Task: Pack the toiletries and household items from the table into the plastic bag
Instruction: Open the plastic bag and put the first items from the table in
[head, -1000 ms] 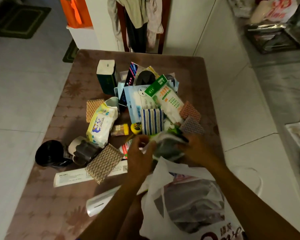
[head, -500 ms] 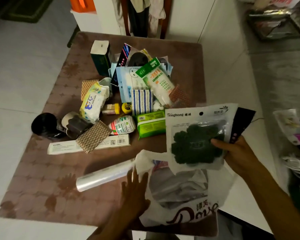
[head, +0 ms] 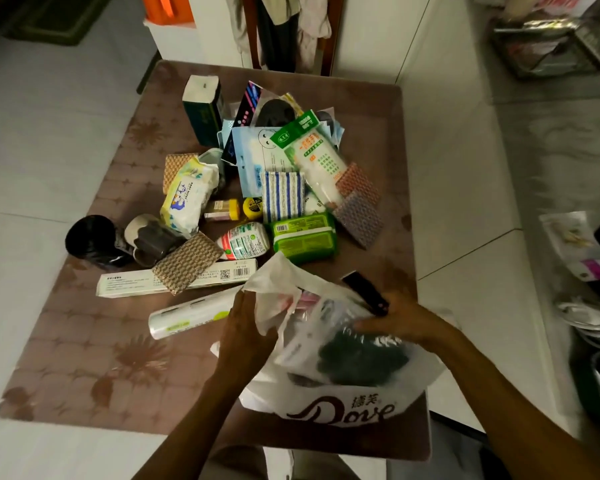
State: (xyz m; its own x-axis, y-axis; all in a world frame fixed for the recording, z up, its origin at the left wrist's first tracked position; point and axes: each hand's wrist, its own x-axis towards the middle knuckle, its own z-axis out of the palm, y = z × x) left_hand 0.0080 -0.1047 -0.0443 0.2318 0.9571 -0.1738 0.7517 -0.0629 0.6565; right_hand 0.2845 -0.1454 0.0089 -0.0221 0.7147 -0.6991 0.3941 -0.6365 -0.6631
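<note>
A white plastic bag (head: 343, 407) with brown lettering stands open at the table's near edge. My left hand (head: 246, 327) pinches the bag's left handle and holds the mouth apart. My right hand (head: 399, 318) grips a clear packet with a dark green scrubber (head: 354, 355), which lies tilted inside the bag's mouth, its black top sticking out. Behind the bag lie a green wipes pack (head: 303, 240), a small white bottle (head: 245, 241), a long white box (head: 174, 282) and a cling-film roll (head: 187, 315).
A heap of packets, sponges, a baby-wipes pack (head: 187, 197), a dark green tissue box (head: 203, 109) and a black bag roll (head: 90, 242) covers the brown table (head: 84, 358). Cluttered shelves stand at the right, and clothes hang behind the table.
My right hand lifted the scrubber packet from the pile, held it above the bag, and has now lowered it into the bag's mouth. My left hand has gripped the bag's handle.
</note>
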